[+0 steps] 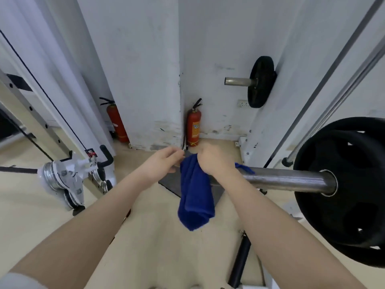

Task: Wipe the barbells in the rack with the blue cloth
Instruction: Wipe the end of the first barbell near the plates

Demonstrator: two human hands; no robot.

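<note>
In the head view, your right hand [214,161] was closed over the blue cloth [195,192] at the end of the barbell [287,179], pressing the cloth against the steel sleeve while most of the fabric hung down below the bar. Your left hand [164,161] sat just beside the cloth's upper edge with its fingers loosely apart; whether they touched the fabric could not be determined. The barbell ran to the right into a large black weight plate [343,190]. Two red fire extinguishers [193,126] stood on the floor against the white wall [145,69] beyond your hands.
</note>
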